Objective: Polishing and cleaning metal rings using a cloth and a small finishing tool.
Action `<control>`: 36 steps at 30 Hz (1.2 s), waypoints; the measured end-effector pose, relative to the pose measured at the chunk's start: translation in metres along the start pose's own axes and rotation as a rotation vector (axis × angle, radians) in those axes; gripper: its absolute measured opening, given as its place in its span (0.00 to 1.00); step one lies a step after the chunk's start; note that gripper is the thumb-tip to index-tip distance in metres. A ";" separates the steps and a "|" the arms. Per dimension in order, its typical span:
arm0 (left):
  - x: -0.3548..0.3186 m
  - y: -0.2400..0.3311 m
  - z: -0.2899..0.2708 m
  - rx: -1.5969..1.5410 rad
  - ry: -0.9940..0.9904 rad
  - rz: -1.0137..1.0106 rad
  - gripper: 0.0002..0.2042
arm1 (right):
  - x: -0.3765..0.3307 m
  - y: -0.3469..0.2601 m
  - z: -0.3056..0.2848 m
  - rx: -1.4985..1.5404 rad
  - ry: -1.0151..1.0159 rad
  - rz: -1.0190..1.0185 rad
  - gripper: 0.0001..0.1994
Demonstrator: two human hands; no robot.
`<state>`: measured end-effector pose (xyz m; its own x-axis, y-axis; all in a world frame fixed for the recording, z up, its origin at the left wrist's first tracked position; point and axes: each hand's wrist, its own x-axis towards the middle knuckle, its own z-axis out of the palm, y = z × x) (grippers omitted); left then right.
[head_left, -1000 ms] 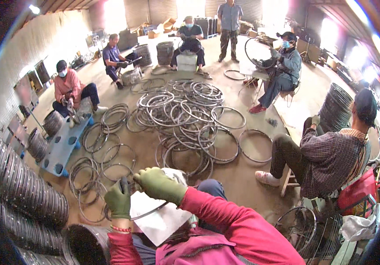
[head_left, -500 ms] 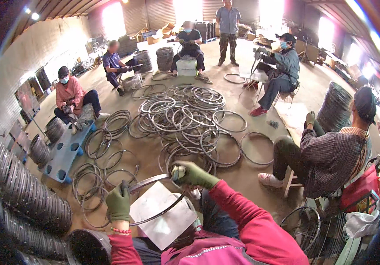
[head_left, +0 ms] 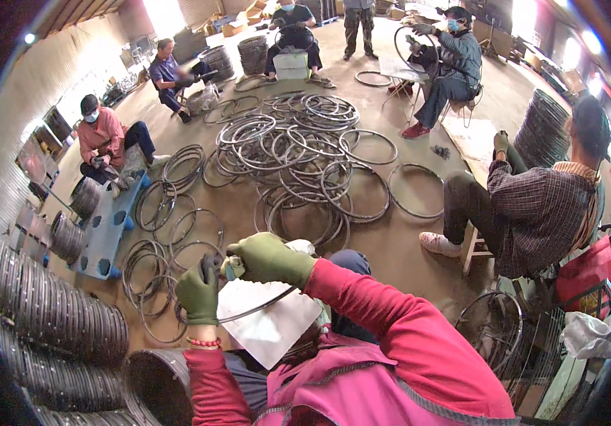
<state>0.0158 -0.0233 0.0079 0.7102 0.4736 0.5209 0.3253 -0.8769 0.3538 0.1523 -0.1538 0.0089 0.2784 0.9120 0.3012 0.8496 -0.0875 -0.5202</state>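
My left hand (head_left: pixel 199 291), in a dark green glove, is closed round the left side of a metal wheel rim (head_left: pixel 261 307). The rim is held tilted above a white board (head_left: pixel 271 335) near my lap. My right hand (head_left: pixel 270 259), gloved in green too, reaches across to the rim's upper part, close beside my left. Its fingers are closed on a small pale piece (head_left: pixel 232 268) pressed against the rim; its kind is too unclear to tell. Both hands hide much of the rim's upper edge.
Beyond the board lies a large heap of loose rims (head_left: pixel 298 153). Stacked rims (head_left: pixel 57 298) stand at my left, near a blue pallet (head_left: pixel 106 227). A co-worker (head_left: pixel 543 206) sits close at right by a red bag (head_left: pixel 586 273); several other people work farther off.
My right hand has slid left along the rim, from its far side to beside my left hand. The view has tilted down. A co-worker at far right now holds a rim up.
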 end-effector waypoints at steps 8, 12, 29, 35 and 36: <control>-0.015 -0.069 -0.028 -0.190 0.076 -0.105 0.17 | -0.045 0.055 0.016 0.740 -0.008 0.148 0.16; -0.008 -0.039 -0.022 -0.095 -0.032 -0.090 0.17 | -0.027 0.019 0.008 0.547 -0.072 0.184 0.20; -0.012 -0.024 -0.007 0.041 0.023 -0.057 0.12 | -0.008 -0.004 0.012 0.041 -0.007 -0.021 0.19; -0.017 -0.056 -0.025 -0.253 -0.018 -0.169 0.15 | -0.036 0.037 0.016 0.466 -0.079 0.278 0.22; -0.019 -0.063 -0.029 -0.302 0.014 -0.176 0.16 | -0.045 0.047 0.019 0.545 -0.032 0.265 0.21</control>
<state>-0.0362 0.0259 -0.0016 0.6506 0.6181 0.4413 0.2409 -0.7190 0.6519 0.1709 -0.1914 -0.0440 0.4282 0.8997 0.0852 0.3985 -0.1033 -0.9113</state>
